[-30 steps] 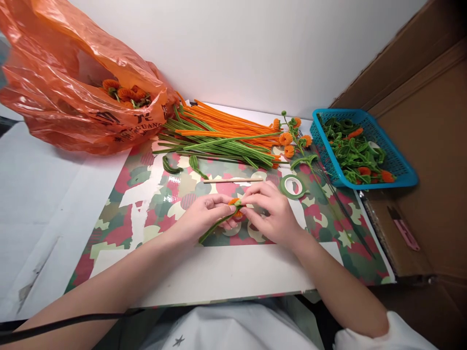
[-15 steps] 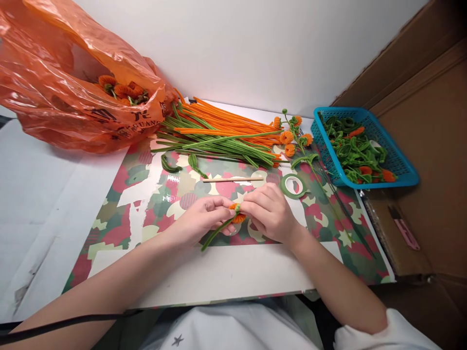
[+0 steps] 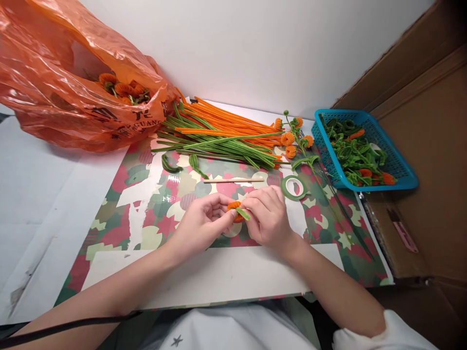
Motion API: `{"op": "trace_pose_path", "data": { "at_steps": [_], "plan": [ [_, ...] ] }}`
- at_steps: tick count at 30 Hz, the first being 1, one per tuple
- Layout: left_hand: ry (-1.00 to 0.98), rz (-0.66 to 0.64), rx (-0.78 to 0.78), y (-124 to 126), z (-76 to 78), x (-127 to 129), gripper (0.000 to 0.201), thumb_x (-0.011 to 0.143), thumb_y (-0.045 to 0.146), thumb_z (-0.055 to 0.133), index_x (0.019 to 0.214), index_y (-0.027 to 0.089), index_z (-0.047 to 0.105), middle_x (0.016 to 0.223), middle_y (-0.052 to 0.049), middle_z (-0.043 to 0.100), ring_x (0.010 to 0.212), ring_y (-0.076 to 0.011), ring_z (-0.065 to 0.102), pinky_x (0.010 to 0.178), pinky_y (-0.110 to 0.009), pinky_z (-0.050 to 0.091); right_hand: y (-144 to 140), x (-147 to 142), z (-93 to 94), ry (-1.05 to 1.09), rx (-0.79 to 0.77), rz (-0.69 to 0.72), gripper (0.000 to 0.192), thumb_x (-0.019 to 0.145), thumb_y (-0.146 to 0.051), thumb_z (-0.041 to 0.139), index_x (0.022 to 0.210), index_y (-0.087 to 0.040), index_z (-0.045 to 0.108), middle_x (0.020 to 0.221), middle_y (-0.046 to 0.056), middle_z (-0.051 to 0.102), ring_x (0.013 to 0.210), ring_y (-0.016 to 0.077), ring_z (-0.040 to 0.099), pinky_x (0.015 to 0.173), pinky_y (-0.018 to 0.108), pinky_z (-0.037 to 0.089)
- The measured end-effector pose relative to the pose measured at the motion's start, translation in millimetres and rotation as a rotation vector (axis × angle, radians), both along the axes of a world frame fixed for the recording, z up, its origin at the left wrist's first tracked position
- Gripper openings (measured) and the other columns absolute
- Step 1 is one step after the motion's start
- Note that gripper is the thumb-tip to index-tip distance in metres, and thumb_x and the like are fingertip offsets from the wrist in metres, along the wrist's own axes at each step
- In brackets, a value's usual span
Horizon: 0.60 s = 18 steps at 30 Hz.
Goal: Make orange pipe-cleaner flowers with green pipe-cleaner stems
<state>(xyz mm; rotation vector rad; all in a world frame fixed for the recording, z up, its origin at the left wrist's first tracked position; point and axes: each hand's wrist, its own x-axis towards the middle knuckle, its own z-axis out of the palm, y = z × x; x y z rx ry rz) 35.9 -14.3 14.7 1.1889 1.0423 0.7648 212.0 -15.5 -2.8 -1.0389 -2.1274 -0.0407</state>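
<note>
Between my two hands is a small orange pipe-cleaner flower [image 3: 233, 206] with a green pipe-cleaner stem [image 3: 243, 214]. My left hand [image 3: 204, 221] pinches the flower from the left, thumb on its near side. With bent fingers my right hand [image 3: 268, 214] grips it from the right, close to the green stem, whose tip points toward that hand. Just beyond the hands lies a thin wooden stick [image 3: 233, 181]. A roll of green tape [image 3: 294, 187] rests right of my right hand. Two bent green pipe-cleaner pieces, one a looped leaf [image 3: 195, 164], lie behind the stick.
Orange pipe cleaners [image 3: 226, 115] and green ones [image 3: 222, 145] are piled at the back. An orange plastic bag [image 3: 120, 119] with flowers stands left. Right are a finished flower stem [image 3: 310, 160], a blue basket [image 3: 383, 186] of green pieces, and a pink-handled cutter [image 3: 405, 236] by cardboard.
The green stem pointed down to the left; now it is bent across the flower toward my right hand. My left fingers have shifted slightly around the flower.
</note>
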Motion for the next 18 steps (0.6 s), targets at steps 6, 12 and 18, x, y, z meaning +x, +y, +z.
{"op": "trace_pose_path", "data": {
  "at_steps": [6,12,18],
  "plan": [
    [0.314,0.177,0.669,-7.3,-2.6,2.6,0.007,0.082,0.014,0.061,0.088,0.017,0.063,0.075,0.001,0.069,0.060,-0.0091,0.064,0.055,-0.018,0.053,-11.9,-10.8,8.2,0.147,-0.058,-0.135,0.010,0.090,-0.016,0.054,0.081,-0.020,0.057,0.077,0.003,0.066,0.080,0.0188,0.053,0.077,0.037,0.036],
    [0.471,0.231,1.190,-4.2,-10.6,3.8,0.015,0.082,0.007,0.061,0.094,0.017,0.061,0.074,-0.001,0.071,0.061,-0.0111,0.065,0.060,-0.020,0.054,-16.7,-14.8,21.2,0.420,-0.477,-0.149,0.021,0.091,-0.021,0.052,0.071,-0.020,0.055,0.070,0.002,0.059,0.073,0.0160,0.050,0.067,0.031,0.040],
    [0.421,0.157,0.775,-3.1,-3.5,5.1,0.004,0.082,0.023,0.063,0.083,0.021,0.065,0.075,-0.003,0.072,0.065,-0.0152,0.066,0.063,-0.025,0.054,-7.7,-5.3,24.8,0.833,-1.303,-0.007,0.031,0.087,-0.045,0.057,0.070,-0.018,0.055,0.059,-0.003,0.048,0.047,0.0078,0.037,0.044,0.023,0.031]
  ]
}}
